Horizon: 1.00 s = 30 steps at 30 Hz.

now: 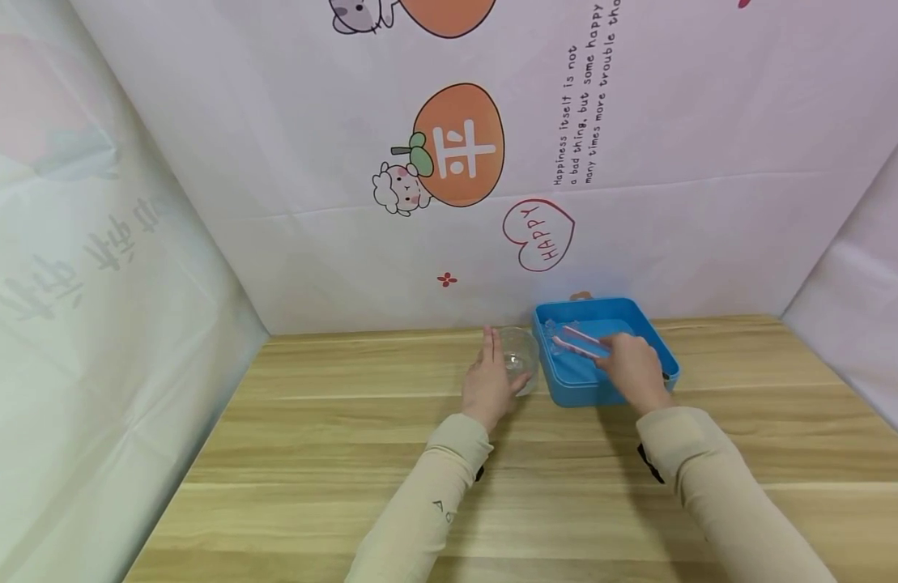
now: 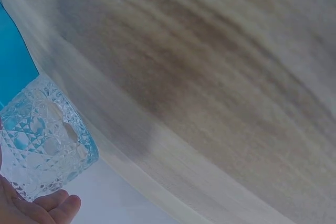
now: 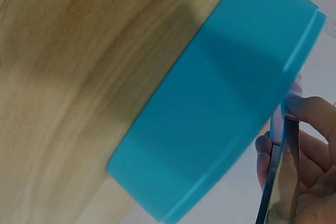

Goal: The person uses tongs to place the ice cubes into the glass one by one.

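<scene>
A clear cut-glass bowl stands against the left side of a blue box. My left hand holds the bowl from its left and near sides, thumb and fingers spread round it. The left wrist view shows the faceted glass bowl beside the fingertips. In my right hand is a pair of tongs with a metal handle. Their pinkish arms reach into the box, apart at the tips, near small clear pieces in its left corner. Whether the tips touch a piece I cannot tell.
The box and bowl stand near the back of a wood-grain table. Behind them rises a white printed backdrop, with white sheets on the left and right. The box's raised walls surround the tongs' tips.
</scene>
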Tool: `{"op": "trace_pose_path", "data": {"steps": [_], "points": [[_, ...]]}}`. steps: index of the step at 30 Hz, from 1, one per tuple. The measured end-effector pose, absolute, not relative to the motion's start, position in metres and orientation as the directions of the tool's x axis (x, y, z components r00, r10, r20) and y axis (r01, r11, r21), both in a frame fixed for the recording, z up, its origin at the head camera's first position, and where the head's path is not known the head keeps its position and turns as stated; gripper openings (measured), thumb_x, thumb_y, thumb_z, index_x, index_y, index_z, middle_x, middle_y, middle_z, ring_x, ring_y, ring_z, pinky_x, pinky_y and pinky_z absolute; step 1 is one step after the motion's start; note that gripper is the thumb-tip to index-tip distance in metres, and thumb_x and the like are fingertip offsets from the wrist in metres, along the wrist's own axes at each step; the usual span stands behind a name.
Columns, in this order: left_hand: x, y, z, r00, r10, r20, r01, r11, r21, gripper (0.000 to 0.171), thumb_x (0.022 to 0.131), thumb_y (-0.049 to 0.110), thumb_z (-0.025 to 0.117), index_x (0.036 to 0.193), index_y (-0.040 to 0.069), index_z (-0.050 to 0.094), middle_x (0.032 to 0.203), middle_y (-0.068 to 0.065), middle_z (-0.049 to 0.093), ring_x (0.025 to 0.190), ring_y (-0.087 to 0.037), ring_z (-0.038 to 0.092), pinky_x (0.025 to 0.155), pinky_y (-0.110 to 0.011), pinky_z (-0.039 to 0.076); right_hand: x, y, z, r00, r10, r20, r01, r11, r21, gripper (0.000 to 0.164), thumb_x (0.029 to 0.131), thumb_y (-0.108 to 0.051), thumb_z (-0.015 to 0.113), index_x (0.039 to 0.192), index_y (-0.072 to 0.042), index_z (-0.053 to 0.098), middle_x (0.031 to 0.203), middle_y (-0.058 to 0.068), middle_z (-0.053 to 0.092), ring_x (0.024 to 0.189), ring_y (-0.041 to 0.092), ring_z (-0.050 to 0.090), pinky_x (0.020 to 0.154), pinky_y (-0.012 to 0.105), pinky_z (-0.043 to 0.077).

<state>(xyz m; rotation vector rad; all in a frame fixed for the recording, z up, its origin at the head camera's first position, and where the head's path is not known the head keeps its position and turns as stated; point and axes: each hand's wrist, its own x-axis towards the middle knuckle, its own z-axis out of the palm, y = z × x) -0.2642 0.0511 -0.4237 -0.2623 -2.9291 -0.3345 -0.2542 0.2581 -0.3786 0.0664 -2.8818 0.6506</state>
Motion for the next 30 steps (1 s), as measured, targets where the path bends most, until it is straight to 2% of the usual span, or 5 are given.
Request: {"op": "trace_pose_path", "data": {"steps": [13, 18, 30], "points": [[-0.264, 0.052, -0.424, -0.968, 0.140, 0.207, 0.184, 0.960, 0.211, 0.090, 0.090, 0.057, 0.052, 0.152, 0.003, 0.017, 0.161, -0.011, 0.018, 0.124, -0.020, 0.056, 0.084, -0.028, 0.053, -0.259, 0.251, -0.387, -0.998, 0.018, 0.066, -0.011, 0.915, -0.403, 0.035, 0.088, -0.009, 0.066, 0.115, 0.013, 0.062, 0.111, 0.033, 0.064, 0.094, 0.044, 0.064, 0.076, 0.051, 0.054], [-0.263, 0.051, -0.424, -0.968, 0.140, 0.208, 0.185, 0.959, 0.216, 0.089, 0.091, 0.057, 0.053, 0.152, 0.003, 0.018, 0.161, -0.010, 0.019, 0.128, -0.020, 0.053, 0.087, -0.030, 0.053, -0.262, 0.249, -0.390, -0.998, 0.019, 0.063, -0.007, 0.923, -0.384, 0.035, 0.088, -0.009, 0.066, 0.114, 0.014, 0.062, 0.110, 0.033, 0.064, 0.093, 0.044, 0.064, 0.076, 0.051, 0.055], [-0.264, 0.051, -0.424, -0.969, 0.134, 0.208, 0.179, 0.959, 0.218, 0.090, 0.090, 0.057, 0.054, 0.152, 0.003, 0.019, 0.161, -0.010, 0.018, 0.120, -0.019, 0.058, 0.081, -0.029, 0.054, -0.266, 0.247, -0.396, -0.994, 0.014, 0.112, -0.031, 0.921, -0.389, 0.032, 0.087, -0.007, 0.066, 0.112, 0.013, 0.064, 0.108, 0.032, 0.065, 0.091, 0.043, 0.065, 0.075, 0.051, 0.055]]}}
